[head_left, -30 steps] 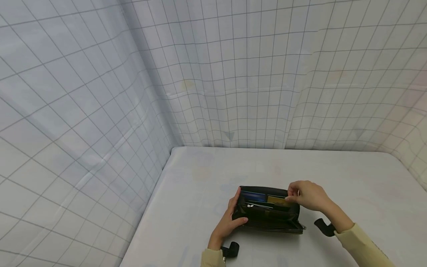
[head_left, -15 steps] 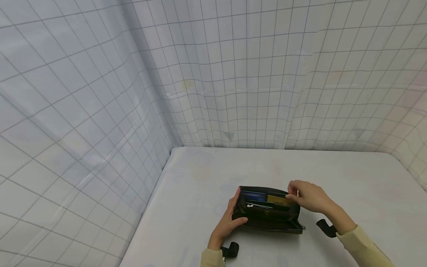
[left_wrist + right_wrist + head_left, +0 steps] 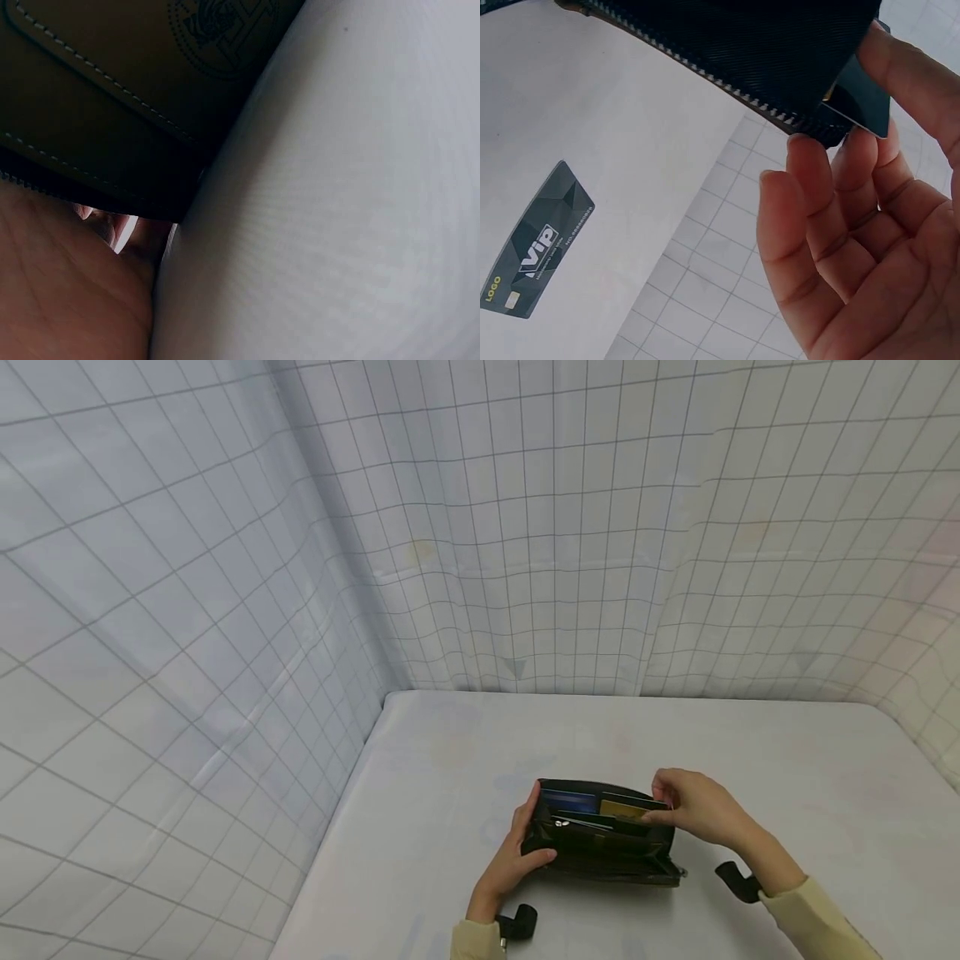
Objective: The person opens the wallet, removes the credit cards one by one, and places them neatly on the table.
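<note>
A long dark zip wallet (image 3: 600, 862) stands spread apart on the table, with a blue card (image 3: 570, 802) and a gold card (image 3: 621, 809) in its slots. My left hand (image 3: 510, 870) grips the wallet's left end, thumb over the near side. In the left wrist view, the wallet's stitched outer side (image 3: 112, 90) shows an embossed emblem above the palm (image 3: 67, 285). At the wallet's right end, my right hand (image 3: 701, 807) pinches a dark card (image 3: 870, 94) between thumb and fingers. Part of that card is hidden behind the wallet's zipped edge.
The wallet is on a white table (image 3: 450, 752), enclosed by white grid-patterned curtains (image 3: 525, 527) at the back and sides. A grey VIP card (image 3: 540, 247) lies on the white surface in the right wrist view. Black camera mounts (image 3: 517, 923) sit at both wrists.
My right hand has shifted slightly to the right, and a card edge at the wallet's right end shows more. The left hand and wallet stay nearly still.
</note>
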